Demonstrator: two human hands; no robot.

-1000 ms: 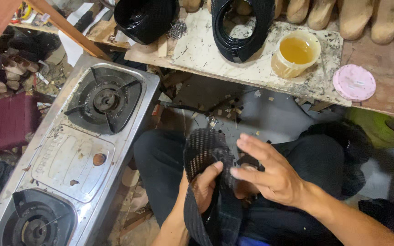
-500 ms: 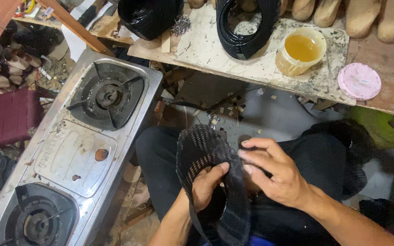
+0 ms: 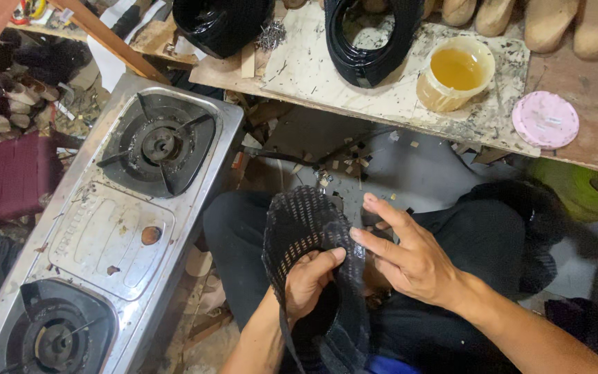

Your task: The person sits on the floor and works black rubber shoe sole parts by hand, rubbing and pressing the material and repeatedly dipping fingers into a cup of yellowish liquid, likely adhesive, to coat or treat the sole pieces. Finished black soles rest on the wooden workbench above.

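Black mesh shoe upper (image 3: 306, 228) over lap, now turned more upright vs before. Left hand (image 3: 306, 280) grips it from inside, thumb out; right hand (image 3: 410, 260) fingers spread, pressing its edge.

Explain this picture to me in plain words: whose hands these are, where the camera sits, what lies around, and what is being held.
There is no machine here. A person wears the camera on the head, so you look down on their own two hands and their lap in dark trousers. The left hand grips a black perforated shoe upper with the thumb on top, and the right hand rests its fingers on the same piece from the other side. To the left stands a steel two-burner gas stove. Above is a worn, speckled wooden workbench carrying a beige tub of yellow liquid, a round pink lid, and two glossy black shoe uppers. Pale wooden shoe forms line the top edge.
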